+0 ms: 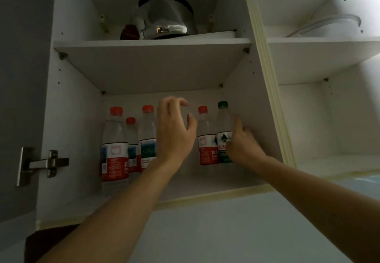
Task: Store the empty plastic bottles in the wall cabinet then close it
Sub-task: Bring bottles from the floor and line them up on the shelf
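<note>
Both arms reach up into the open wall cabinet (67,118), whose door (18,98) hangs swung out at 9 o'clock with its steel hinge (43,165) showing. On the lower shelf (205,188) five plastic bottles stand upright: three red-capped ones grouped at 9 o'clock of the left hand, namely a front bottle (114,145), a smaller-looking one behind it (131,139) and a third (147,135), then a fourth red-capped bottle (205,137) and a green-capped bottle (224,127) at 3 o'clock of that hand. The left hand (174,131) hovers in the gap between the groups, fingers loosely spread and curved, holding nothing. The right hand (242,143) has its fingers curled around the green-capped bottle's labelled side. On the upper shelf (152,43), at 12 o'clock, sits a shiny kettle (166,15)
</note>
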Demonstrator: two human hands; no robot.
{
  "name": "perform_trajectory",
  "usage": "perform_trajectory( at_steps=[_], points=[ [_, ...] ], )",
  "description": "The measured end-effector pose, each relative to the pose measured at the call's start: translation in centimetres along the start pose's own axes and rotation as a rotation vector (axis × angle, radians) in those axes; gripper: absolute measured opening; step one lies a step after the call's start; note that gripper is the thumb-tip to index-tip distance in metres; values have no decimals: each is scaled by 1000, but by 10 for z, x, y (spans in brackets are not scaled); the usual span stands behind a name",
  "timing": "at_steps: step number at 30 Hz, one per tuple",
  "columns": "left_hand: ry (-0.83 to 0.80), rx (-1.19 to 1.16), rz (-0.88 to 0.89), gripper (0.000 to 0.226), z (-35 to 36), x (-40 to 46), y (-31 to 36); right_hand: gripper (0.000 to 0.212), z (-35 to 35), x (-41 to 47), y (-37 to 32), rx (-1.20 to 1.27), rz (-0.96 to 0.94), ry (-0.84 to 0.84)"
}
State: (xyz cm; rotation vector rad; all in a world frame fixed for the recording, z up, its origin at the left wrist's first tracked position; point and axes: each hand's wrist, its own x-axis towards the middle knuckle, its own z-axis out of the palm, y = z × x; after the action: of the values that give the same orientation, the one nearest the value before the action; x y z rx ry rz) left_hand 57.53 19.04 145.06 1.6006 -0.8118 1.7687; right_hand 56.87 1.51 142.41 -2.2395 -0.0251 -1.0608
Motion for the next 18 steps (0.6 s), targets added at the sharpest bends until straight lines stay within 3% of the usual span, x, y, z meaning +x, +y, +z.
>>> perform_trajectory(
  at_steps=[3,8,11,13,18],
  points=[
    [-195,19,-205,43,29,6,-5,88,-2,5,14,41,53,-90],
    [-734,14,-687,100,64,10,-15,92,4,13,22,9,63,-133],
    [-827,-142,-885,100,79,9,-21,98,6,20,23,0,42,-151],
    [-836,-245,-917,87,84,4,-27,98,6,26,24,-4,31,-169],
    [-855,-253,-709,75,80,1,-49,77,10,42,28,69,31,-219]
  ],
)
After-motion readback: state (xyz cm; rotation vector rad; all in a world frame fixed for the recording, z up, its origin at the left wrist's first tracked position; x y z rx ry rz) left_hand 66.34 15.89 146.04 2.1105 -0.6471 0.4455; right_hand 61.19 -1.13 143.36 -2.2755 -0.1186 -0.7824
